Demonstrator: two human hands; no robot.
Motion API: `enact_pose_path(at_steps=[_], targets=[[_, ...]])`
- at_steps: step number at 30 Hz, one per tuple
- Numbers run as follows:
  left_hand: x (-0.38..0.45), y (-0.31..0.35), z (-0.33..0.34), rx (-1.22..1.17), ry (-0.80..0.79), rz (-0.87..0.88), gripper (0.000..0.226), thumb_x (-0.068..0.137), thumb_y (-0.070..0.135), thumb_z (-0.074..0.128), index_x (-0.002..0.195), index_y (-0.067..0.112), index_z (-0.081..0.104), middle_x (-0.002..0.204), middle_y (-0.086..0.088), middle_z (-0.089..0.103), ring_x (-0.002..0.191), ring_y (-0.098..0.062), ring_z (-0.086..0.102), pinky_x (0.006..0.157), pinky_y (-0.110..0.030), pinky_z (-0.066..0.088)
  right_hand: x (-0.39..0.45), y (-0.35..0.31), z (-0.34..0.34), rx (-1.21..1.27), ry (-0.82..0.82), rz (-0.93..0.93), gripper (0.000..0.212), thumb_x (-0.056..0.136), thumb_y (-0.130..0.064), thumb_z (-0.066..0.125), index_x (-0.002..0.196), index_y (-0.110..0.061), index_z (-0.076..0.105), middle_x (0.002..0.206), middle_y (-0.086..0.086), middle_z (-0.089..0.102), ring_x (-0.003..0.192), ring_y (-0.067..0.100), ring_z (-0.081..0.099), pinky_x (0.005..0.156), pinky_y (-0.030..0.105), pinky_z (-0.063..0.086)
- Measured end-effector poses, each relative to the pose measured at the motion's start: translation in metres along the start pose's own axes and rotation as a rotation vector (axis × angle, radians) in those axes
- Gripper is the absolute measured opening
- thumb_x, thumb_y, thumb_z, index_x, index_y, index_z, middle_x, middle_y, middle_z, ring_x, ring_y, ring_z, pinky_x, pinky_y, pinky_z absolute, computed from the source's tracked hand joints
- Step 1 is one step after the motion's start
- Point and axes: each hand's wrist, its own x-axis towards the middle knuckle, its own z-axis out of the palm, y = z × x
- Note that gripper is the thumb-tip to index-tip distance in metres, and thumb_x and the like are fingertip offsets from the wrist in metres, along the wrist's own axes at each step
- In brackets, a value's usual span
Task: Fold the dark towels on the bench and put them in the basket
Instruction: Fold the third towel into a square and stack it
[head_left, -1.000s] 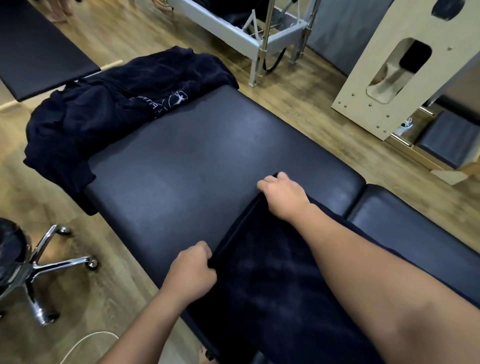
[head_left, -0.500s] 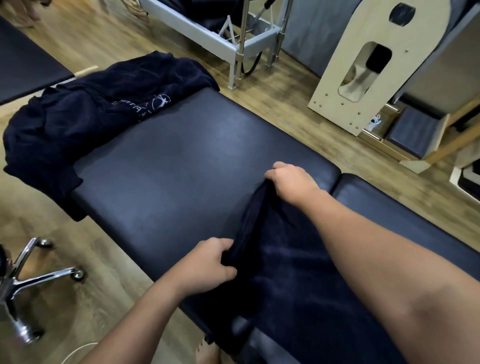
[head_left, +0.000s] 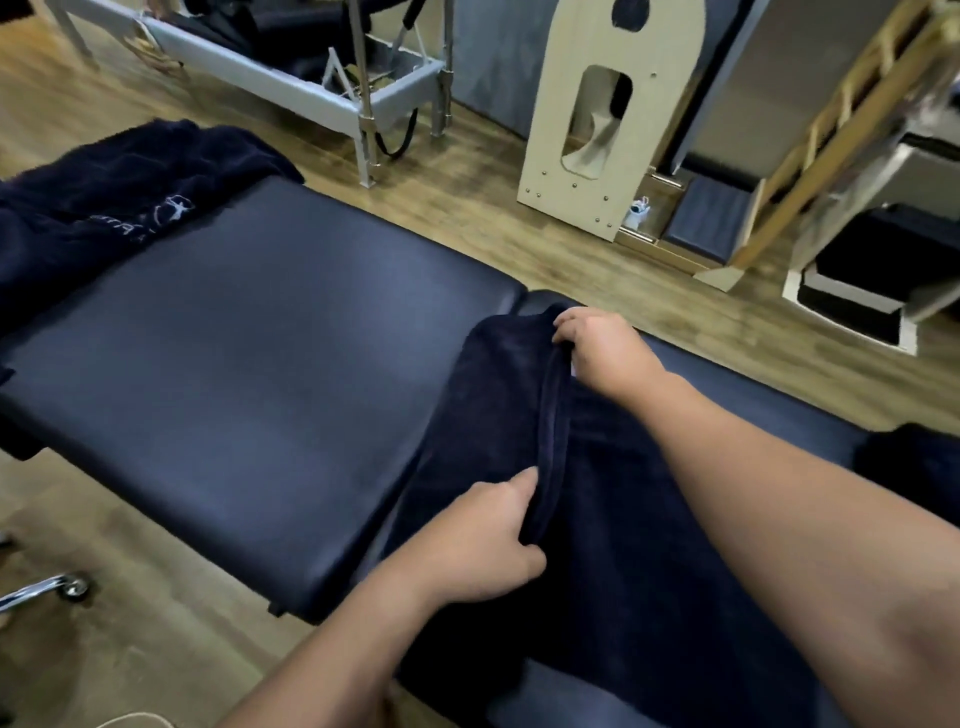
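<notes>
Head view: both hands pinch one raised edge of the dark towel (head_left: 649, 519) on the tabletop (head_left: 249, 364); left hand (head_left: 483, 540) near, right hand (head_left: 602, 348) farther; more dark towels (head_left: 104, 208) lie heaped far left.

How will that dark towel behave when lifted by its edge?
Probably floppy: the towel creases into a ridge between the left hand and right hand. Likely grippy, not slippery, given its plush pile. It drapes over the bench, so it should sag.
</notes>
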Motion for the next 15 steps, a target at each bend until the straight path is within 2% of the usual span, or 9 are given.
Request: enact_pose_path(at_steps=[6, 8, 11, 13, 15], targets=[[0.02, 0.054, 0.1, 0.035, -0.1, -0.027, 0.067, 0.08, 0.016, 0.059, 0.14, 0.039, 0.043, 0.087, 0.003, 0.073, 0.071, -0.013, 0.069, 0.071, -0.036, 0.062, -0.108, 0.08, -0.018, 0.003, 0.025, 0.114, 0.038, 0.079, 0.014, 0.054, 0.104, -0.006, 0.075, 0.127, 0.007, 0.066, 0.116, 0.029, 0.061, 0.095, 0.041, 0.052], [0.026, 0.072, 0.13, 0.037, -0.109, -0.019, 0.067, 0.08, 0.015, 0.058, 0.141, 0.039, 0.042, 0.087, 0.004, 0.072, 0.07, -0.013, 0.069, 0.072, -0.039, 0.062, -0.139, 0.102, -0.025, 0.027, 0.063, 0.163, 0.038, 0.08, 0.014, 0.053, 0.104, -0.006, 0.075, 0.126, 0.007, 0.066, 0.115, 0.03, 0.062, 0.095, 0.042, 0.052], [0.035, 0.094, 0.168, 0.029, -0.123, -0.011, 0.066, 0.082, 0.014, 0.059, 0.141, 0.037, 0.043, 0.086, 0.005, 0.071, 0.066, -0.01, 0.065, 0.071, -0.034, 0.061, -0.181, 0.135, -0.028, 0.068, 0.099, 0.245, 0.038, 0.079, 0.015, 0.053, 0.102, -0.006, 0.075, 0.128, 0.007, 0.065, 0.117, 0.031, 0.062, 0.097, 0.042, 0.052], [0.043, 0.107, 0.194, 0.04, -0.15, -0.007, 0.067, 0.083, 0.015, 0.059, 0.145, 0.034, 0.039, 0.091, 0.003, 0.071, 0.072, -0.011, 0.065, 0.072, -0.032, 0.061, -0.208, 0.153, -0.03, 0.087, 0.12, 0.294, 0.039, 0.078, 0.014, 0.052, 0.099, -0.008, 0.075, 0.128, 0.006, 0.066, 0.118, 0.031, 0.061, 0.097, 0.043, 0.052], [0.05, 0.116, 0.22, 0.076, -0.183, -0.02, 0.074, 0.085, 0.018, 0.058, 0.152, 0.032, 0.031, 0.108, 0.002, 0.068, 0.092, -0.015, 0.067, 0.085, -0.034, 0.059, -0.232, 0.168, -0.032, 0.102, 0.149, 0.333, 0.038, 0.077, 0.015, 0.051, 0.097, -0.008, 0.075, 0.125, 0.007, 0.067, 0.118, 0.03, 0.061, 0.098, 0.044, 0.051]])
